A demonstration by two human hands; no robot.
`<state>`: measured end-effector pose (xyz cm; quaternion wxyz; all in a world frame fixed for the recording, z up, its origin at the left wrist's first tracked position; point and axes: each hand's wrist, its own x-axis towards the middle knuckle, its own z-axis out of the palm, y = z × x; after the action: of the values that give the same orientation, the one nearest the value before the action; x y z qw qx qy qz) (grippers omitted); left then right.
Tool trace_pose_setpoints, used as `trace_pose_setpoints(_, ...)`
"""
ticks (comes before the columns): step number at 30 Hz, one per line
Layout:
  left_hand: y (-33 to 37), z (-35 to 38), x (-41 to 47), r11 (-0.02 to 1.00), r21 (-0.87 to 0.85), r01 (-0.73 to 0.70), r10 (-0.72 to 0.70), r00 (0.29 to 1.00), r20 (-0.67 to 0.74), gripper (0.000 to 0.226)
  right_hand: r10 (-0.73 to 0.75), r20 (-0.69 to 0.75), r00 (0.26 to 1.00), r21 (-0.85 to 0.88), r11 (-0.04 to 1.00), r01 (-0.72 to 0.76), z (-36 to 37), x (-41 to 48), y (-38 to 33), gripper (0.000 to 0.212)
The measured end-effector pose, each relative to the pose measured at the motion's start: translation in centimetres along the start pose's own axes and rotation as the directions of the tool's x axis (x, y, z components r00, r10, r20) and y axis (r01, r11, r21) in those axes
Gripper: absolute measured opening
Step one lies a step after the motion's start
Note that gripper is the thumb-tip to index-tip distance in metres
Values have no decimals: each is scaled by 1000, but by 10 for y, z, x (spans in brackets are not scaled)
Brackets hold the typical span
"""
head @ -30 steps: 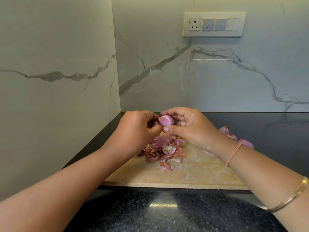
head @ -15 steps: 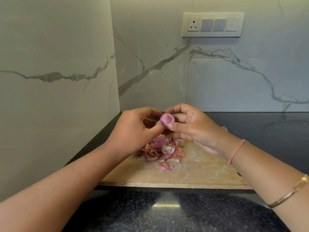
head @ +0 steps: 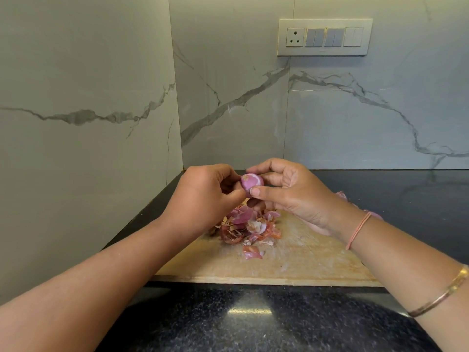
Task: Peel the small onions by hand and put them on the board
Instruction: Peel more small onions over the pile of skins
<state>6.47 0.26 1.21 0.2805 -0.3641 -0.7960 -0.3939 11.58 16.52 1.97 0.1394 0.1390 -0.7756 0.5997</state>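
Observation:
A small pink onion [head: 251, 182] is held in the air above the wooden board [head: 291, 262]. My right hand [head: 291, 191] grips it between thumb and curled fingers. My left hand [head: 205, 196] meets it from the left, its fingertips pinching at the onion's lower left side. A heap of pink and brown peels [head: 247, 228] lies on the board under my hands. Peeled onions [head: 341, 195] show only partly behind my right wrist.
The board lies on a black speckled counter [head: 253, 323] in a corner of marble-look walls [head: 83, 123]. A switch panel with a socket [head: 324, 38] is on the back wall.
Both hands lifted the onion slightly and turned it between the fingers. My right wrist now hides more of the peeled onions behind it.

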Motion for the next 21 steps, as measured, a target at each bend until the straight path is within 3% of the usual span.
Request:
trace_pose_setpoints(8, -1, -1, 1, 995, 89, -54, 53, 999, 11, 13, 50, 78, 996, 72, 996, -55, -5, 1, 4, 21)
trace_pose_setpoints(13, -4, 1, 1, 997, 53, -52, 51, 999, 14, 12, 90, 118, 989, 193, 975, -111, -10, 2, 6, 25)
trace_pose_setpoints(16, -3, 1, 1, 999, -53, -1, 3, 1000, 19, 13, 93, 119, 989, 241, 963, -119, -9, 2, 5, 26)
trace_pose_setpoints(21, -2, 3, 0, 992, -106, 60, -56, 998, 40, 9, 54, 68, 996, 45, 997, -57, -4, 3, 8, 34)
